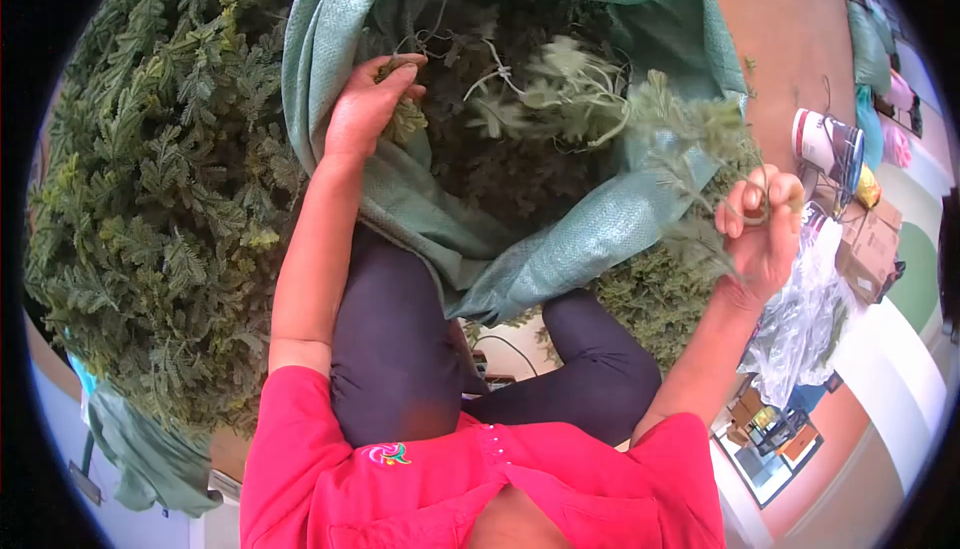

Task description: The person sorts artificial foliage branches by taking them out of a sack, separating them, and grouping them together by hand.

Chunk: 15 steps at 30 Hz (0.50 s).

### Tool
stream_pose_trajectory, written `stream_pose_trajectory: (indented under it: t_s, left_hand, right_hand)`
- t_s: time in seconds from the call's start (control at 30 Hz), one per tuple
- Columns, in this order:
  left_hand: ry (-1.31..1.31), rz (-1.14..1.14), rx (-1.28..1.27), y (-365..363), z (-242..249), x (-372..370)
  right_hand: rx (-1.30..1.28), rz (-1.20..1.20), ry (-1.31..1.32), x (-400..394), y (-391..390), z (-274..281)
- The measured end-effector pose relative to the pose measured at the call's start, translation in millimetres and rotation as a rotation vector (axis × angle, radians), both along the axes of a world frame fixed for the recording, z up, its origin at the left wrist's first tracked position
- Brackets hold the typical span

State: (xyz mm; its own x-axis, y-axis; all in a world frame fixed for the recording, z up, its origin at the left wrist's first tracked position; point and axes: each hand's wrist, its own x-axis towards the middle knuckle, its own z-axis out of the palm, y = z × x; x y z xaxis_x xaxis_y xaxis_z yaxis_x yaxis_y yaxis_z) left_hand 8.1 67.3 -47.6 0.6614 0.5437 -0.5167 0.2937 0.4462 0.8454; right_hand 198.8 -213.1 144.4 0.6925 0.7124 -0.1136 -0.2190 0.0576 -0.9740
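Observation:
A large green woven sack (590, 239) stands open in front of my knees, with green sprigs and pale stems inside it. At the sack's left rim is my left hand (365, 109), its fingers closed round a small green sprig (408, 121). On the right, beyond the sack's edge, my right hand (762, 224) has its fingers curled round the stem of a leafy green branch (690, 134). That branch is blurred and reaches left over the sack's opening.
A big heap of green branches (160, 189) fills the left side. More greenery (650, 309) lies below the sack. At right are clear plastic bags (795, 319), a cardboard box (872, 249) and a white-and-red container (818, 139). A green cloth (155, 449) hangs at lower left.

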Motion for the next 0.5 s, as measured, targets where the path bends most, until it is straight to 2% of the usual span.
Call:
stream_pose_trajectory:
  t_s: [0.03, 0.07, 0.1, 0.17, 0.23, 0.3, 0.37, 0.4, 0.43, 0.5]
  left_hand:
    - [-0.006, -0.002, -0.003, -1, 8, 1]
    - [-0.136, 0.016, -0.058, -4, 17, 4]
    - [-0.262, 0.036, -0.115, -7, 31, 7]
    - [-0.554, -0.124, -0.269, -12, 74, 20]
    - [-0.639, -0.372, -0.331, -41, 93, 42]
    - [-0.517, -0.780, -0.203, -73, 95, 58]
    - [-0.833, -0.705, 0.419, -107, 43, 69]
    - [-0.636, -0.854, 0.528, -87, 59, 64]
    - [-0.519, -0.888, 0.666, -77, 62, 63]
    - [-0.532, -0.570, 0.500, -74, 44, 62]
  right_hand:
    - [0.084, 0.116, -0.056, 3, 1, 5]
    - [-0.133, -0.011, -0.218, -2, 2, 6]
    - [-0.244, 0.030, -0.258, -2, -3, -2]
    - [-0.237, 0.192, -0.198, -13, 6, -9]
    - [-0.196, 0.211, -0.146, -27, 24, -15]
    - [-0.165, 0.225, -0.095, -34, 31, -16]
    - [-0.227, 0.068, -0.123, -34, 33, -16]
    - [-0.208, -0.030, -0.128, -34, 28, -20]
    - [-0.211, -0.033, -0.131, -32, 26, -21]
    - [-0.114, -0.110, -0.177, -29, 21, -20]
